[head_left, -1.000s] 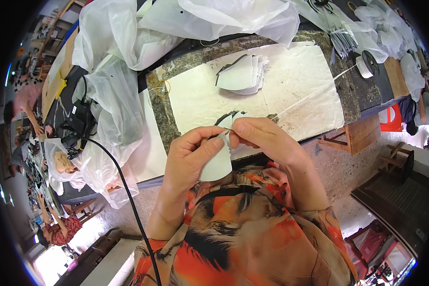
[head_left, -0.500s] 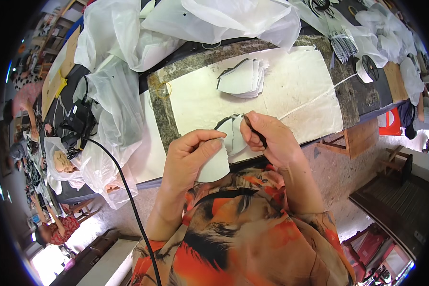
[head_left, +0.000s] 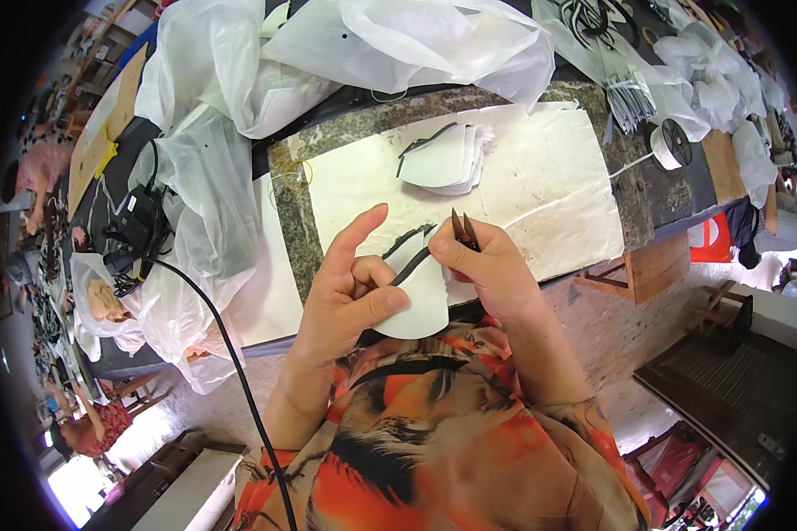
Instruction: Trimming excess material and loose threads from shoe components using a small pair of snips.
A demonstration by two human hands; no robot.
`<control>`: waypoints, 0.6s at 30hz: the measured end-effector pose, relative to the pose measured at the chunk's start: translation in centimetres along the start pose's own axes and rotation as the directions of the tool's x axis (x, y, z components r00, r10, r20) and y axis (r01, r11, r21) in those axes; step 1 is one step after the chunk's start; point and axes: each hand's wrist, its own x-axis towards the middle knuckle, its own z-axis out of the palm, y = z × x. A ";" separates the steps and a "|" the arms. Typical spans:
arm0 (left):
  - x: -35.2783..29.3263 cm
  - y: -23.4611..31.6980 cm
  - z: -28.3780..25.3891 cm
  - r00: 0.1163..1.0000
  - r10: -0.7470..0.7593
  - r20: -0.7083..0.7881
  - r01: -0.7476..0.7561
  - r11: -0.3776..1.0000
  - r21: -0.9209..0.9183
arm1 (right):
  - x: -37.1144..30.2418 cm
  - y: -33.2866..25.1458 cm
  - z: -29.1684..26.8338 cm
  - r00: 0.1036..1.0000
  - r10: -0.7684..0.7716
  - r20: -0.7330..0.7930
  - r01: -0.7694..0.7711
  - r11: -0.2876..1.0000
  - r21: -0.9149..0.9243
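My left hand pinches a white rounded sheet piece between its thumb and curled fingers, while its index finger points up. Along the top of this piece runs a narrow black strip. The strip's other end meets the fingertips of my right hand, which also grips small dark snips with their blades pointing up and a little apart. Behind the held piece lies another white piece with a black edge, partly hidden. Farther back rests a stack of similar white pieces, black-edged at the left.
A pale sheet covers a worn grey board. A reel of white tape stands at the right. Plastic bags line the back and left. A black cable hangs down at the left, near my arm.
My left index finger has lifted off the piece. The black strip now stretches between my hands, and the snips have turned upright with their blades showing. The view has shifted slightly.
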 end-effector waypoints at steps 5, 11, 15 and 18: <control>-0.3 -2.6 -0.5 0.944 0.312 0.111 -0.283 0.934 -0.219 | -0.4 -0.4 1.2 0.992 -0.126 0.012 0.125 0.961 -0.247; 0.5 -0.8 -0.8 0.993 0.119 -0.007 -0.120 0.989 -0.090 | 2.0 -3.4 0.0 0.924 -0.255 -0.284 0.160 0.935 -0.318; -0.1 -0.6 -1.7 0.966 0.238 -0.100 -0.162 0.861 0.481 | 6.2 -3.5 -3.0 0.859 -0.404 -0.314 0.208 0.836 -0.507; -0.6 -1.4 -1.7 0.945 0.326 -0.034 -0.159 0.545 0.823 | 7.5 -3.3 -4.0 0.803 -0.511 -0.307 0.104 0.628 -0.771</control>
